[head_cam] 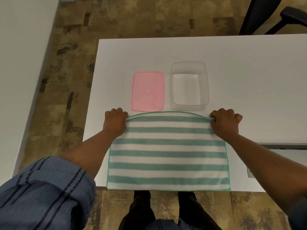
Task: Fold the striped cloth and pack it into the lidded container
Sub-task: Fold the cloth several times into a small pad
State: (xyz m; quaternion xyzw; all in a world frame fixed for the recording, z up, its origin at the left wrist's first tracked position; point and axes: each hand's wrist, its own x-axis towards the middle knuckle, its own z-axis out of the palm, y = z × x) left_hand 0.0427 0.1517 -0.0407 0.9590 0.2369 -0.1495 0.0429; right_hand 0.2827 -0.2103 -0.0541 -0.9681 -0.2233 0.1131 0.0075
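Both hands, left [115,122] and right [225,124], pinch the striped cloth's [167,151] far corners, cloth stretched between them.

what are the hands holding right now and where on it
Both hold the striped cloth by its far corners: left hand pinches the far-left corner, right hand the far-right one.

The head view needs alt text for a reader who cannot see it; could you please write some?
A person's left hand and right hand each pinch a far corner of a striped cloth lying flat on a white table. Beyond it lie a pink lid and, to its right, an open, empty clear container.
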